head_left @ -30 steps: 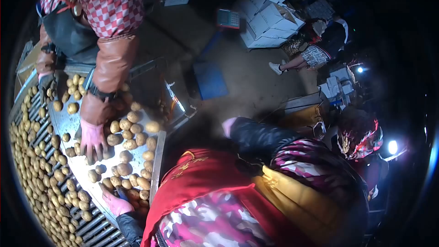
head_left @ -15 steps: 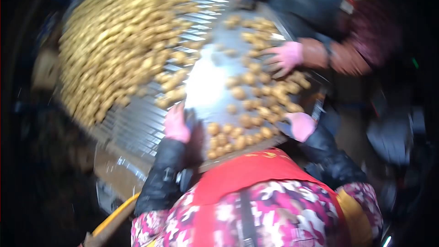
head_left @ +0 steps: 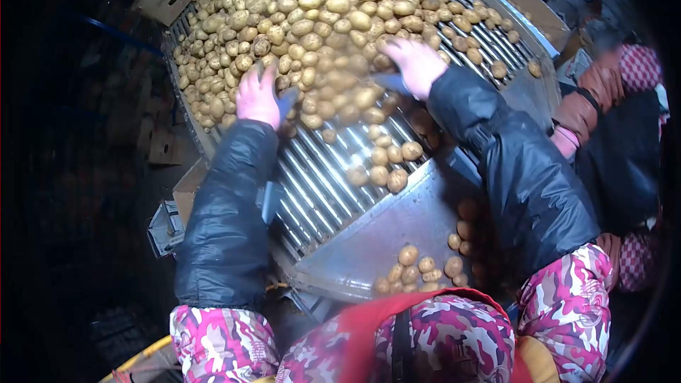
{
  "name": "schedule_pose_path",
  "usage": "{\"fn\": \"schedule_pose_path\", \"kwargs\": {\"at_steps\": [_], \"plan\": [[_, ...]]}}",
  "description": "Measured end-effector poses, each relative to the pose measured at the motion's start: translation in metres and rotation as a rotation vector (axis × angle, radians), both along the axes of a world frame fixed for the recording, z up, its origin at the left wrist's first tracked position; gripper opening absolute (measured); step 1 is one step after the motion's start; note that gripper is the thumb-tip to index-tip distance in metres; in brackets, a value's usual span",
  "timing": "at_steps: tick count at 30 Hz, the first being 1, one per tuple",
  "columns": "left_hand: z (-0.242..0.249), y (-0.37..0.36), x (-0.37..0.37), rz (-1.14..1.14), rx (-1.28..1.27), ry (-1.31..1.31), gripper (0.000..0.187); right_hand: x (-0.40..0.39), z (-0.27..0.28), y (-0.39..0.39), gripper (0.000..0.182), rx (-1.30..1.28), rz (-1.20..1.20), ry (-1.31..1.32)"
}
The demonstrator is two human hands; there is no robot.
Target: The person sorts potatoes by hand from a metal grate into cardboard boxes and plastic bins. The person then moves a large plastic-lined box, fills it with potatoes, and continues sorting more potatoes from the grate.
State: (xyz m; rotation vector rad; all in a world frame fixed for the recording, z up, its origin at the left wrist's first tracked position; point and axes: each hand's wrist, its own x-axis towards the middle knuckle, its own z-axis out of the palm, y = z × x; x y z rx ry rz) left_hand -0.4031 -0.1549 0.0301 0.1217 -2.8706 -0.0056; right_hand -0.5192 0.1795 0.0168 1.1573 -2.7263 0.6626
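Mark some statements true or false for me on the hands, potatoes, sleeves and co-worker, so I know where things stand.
1. The left hand and right hand are both at the large potato pile. True.
2. Potatoes hide everything beneath them. False: bare metal bars show.
3. A smaller potato cluster lies near the apron. True.
4. The person's forearms are in white. False: the sleeve covers are dark.
5. A co-worker's checked sleeve shows at picture right. True.
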Motion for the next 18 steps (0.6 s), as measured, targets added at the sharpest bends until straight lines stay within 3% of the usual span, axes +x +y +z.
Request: {"fn": "schedule_pose_path", "kwargs": {"at_steps": [2,3,5,6,8,9,10,12,13,16,18], "plan": [[0.022,-0.005,-0.03,0.132,-0.061,-0.035,0.082,-0.042,0.007,-0.039,0.071,-0.063,0.026,0.121],[0.022,-0.018,-0.05,0.176,-0.073,-0.038,0.084,-0.06,0.026,-0.055,0.074,0.027,0.032,-0.036],[0.007,-0.061,-0.091,0.087,0.183,0.01,0.088,-0.097,0.01,-0.083,0.082,-0.086,0.006,0.052],[0.0,-0.073,-0.11,0.142,0.116,-0.036,0.09,-0.103,0.022,-0.093,0.083,-0.06,-0.007,-0.276],[-0.01,-0.098,-0.14,0.051,0.26,-0.024,0.092,-0.123,0.031,-0.109,0.089,-0.152,-0.015,-0.537],[-0.01,-0.103,-0.153,0.062,0.315,-0.012,0.093,-0.136,0.024,-0.117,0.095,-0.266,0.001,-0.478],[-0.011,-0.11,-0.17,0.086,0.378,-0.084,0.084,-0.106,0.057,-0.125,0.092,0.057,-0.306,-0.078],[-0.001,-0.106,-0.19,0.125,0.589,-0.178,0.069,-0.149,0.027,-0.136,0.076,-0.022,-0.07,0.233],[0.018,-0.081,-0.187,0.247,0.429,-0.2,0.067,-0.181,0.009,-0.141,0.068,-0.061,0.051,0.392],[-0.003,-0.098,-0.184,0.151,0.634,-0.217,0.067,-0.229,-0.031,-0.155,0.047,-0.189,0.429,0.842],[0.0,-0.086,-0.181,0.129,0.886,-0.352,0.066,-0.215,-0.034,-0.149,0.059,-0.077,0.296,0.343]]}}
